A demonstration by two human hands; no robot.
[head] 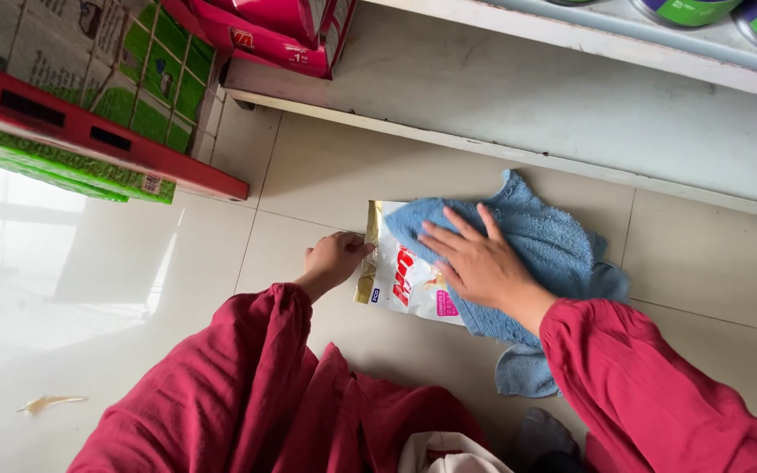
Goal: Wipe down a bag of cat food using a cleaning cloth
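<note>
A flat white and gold pouch (pixel 403 282) with red print lies on the pale floor tiles. My left hand (pixel 336 260) grips its left edge, fingers curled around it. A blue towel cloth (pixel 543 247) covers the pouch's right part. My right hand (pixel 477 260) lies flat on that cloth with fingers spread, pressing it onto the pouch. Both arms wear dark red sleeves.
A white shelf base (pixel 519 158) runs along the back, with red boxes (pixel 273 35) on it and green-lidded cans (pixel 729 13) on the shelf above. A red and green carton stack (pixel 89 114) stands at the left. A small yellowish scrap (pixel 50 403) lies on the floor.
</note>
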